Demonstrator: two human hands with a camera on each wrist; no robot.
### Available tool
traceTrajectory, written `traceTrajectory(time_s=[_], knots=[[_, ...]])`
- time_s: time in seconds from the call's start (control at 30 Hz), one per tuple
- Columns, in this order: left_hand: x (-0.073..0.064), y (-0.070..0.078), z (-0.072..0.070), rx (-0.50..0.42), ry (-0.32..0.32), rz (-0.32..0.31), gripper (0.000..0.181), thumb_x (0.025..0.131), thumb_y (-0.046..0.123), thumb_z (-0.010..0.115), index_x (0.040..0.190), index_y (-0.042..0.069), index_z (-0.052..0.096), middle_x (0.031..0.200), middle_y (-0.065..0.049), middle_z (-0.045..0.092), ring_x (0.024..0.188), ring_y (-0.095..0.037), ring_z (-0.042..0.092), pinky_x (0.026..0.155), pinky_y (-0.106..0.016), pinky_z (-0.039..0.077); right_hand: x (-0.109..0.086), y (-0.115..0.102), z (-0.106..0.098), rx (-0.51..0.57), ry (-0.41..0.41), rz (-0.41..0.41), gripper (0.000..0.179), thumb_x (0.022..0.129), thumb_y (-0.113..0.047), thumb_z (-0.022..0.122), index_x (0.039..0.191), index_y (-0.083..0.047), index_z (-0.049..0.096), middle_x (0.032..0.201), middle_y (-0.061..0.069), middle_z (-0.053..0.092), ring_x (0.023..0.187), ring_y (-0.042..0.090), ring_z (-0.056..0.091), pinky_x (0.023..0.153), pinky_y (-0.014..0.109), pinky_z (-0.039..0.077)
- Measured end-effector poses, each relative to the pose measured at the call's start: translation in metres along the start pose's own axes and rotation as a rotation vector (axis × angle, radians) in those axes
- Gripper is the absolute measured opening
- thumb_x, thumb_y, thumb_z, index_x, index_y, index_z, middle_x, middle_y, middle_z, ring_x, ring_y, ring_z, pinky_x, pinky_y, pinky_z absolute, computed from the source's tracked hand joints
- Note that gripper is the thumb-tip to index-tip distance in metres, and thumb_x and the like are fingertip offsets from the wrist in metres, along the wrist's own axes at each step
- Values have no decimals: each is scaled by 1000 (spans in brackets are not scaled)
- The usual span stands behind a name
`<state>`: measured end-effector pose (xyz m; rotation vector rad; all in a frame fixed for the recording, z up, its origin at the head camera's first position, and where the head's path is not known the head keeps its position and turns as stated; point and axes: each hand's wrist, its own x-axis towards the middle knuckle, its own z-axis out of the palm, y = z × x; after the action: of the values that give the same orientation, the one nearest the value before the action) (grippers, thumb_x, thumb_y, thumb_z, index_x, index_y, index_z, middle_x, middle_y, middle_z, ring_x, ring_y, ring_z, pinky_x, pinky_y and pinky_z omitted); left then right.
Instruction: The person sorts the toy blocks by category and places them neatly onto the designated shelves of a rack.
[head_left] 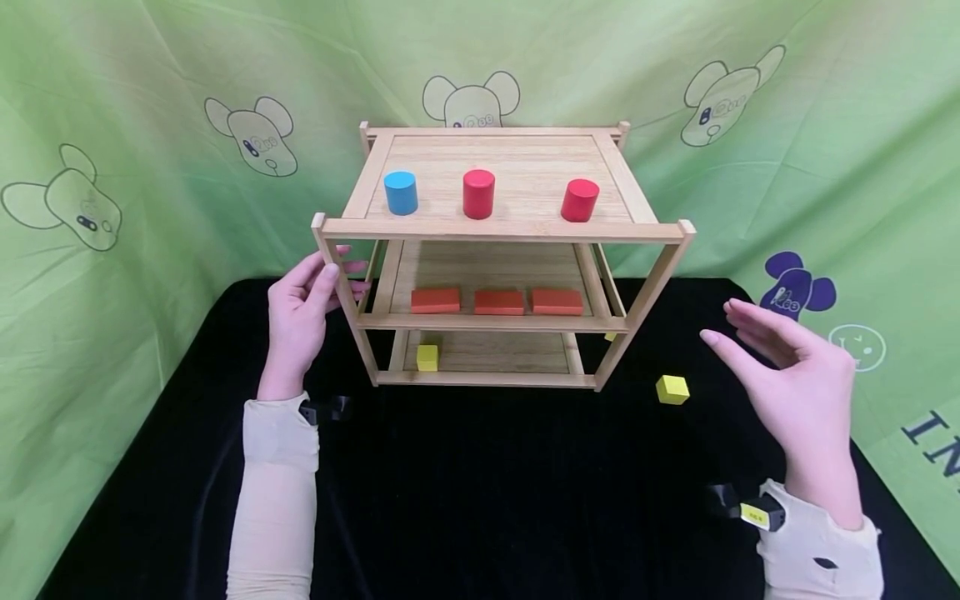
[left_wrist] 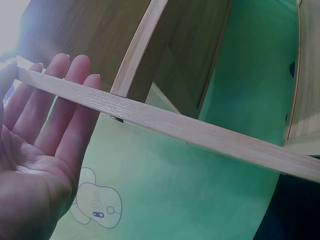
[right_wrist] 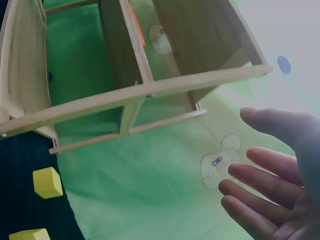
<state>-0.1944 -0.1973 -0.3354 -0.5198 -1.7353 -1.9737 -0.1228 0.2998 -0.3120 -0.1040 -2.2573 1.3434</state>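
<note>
A three-tier wooden shelf (head_left: 487, 228) stands on a black cloth. My left hand (head_left: 296, 312) is at its front left post (left_wrist: 150, 112); the thumb lies near the post and the fairly straight fingers pass behind it. How firmly they touch it does not show. To the right of the shelf, my right hand (head_left: 802, 375) is raised in the air, fingers apart from the thumb and holding nothing. Nearest to it is a yellow cube (head_left: 672, 389) on the cloth. A second yellow cube (head_left: 611, 337) is mostly hidden behind the right front post.
On the top tier stand a blue cylinder (head_left: 401, 193) and two red cylinders (head_left: 478, 195). Three orange-red blocks (head_left: 498, 302) lie in a row on the middle tier. The bottom tier bears a yellow cube (head_left: 427, 358). A green printed curtain (head_left: 172, 200) hangs behind and at both sides.
</note>
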Motion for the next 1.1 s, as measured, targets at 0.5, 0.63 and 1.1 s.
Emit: traceTrajectory(time_s=[0.5, 0.63, 1.1], knots=[[0, 2, 1, 19, -1, -4, 30, 106, 14, 56, 128, -5, 66, 107, -16, 74, 86, -32, 74, 81, -39, 61, 10, 28, -5, -63, -130, 15, 51, 86, -17, 86, 134, -13, 69, 112, -22, 69, 98, -10, 65, 80, 4, 47], [-1, 2, 0, 19, -8, -8, 30, 106, 15, 57, 127, -4, 67, 108, -18, 74, 87, -32, 75, 81, -38, 61, 13, 37, -8, -97, -183, -3, 54, 87, -20, 84, 137, -13, 67, 114, -25, 67, 100, -14, 62, 81, 2, 46], [-1, 2, 0, 38, -4, -6, 30, 106, 16, 56, 128, -2, 67, 108, -18, 74, 87, -29, 75, 81, -36, 61, 19, 56, -15, -271, -327, -58, 58, 89, -35, 82, 142, -22, 63, 121, -25, 63, 105, -22, 50, 79, -1, 38]])
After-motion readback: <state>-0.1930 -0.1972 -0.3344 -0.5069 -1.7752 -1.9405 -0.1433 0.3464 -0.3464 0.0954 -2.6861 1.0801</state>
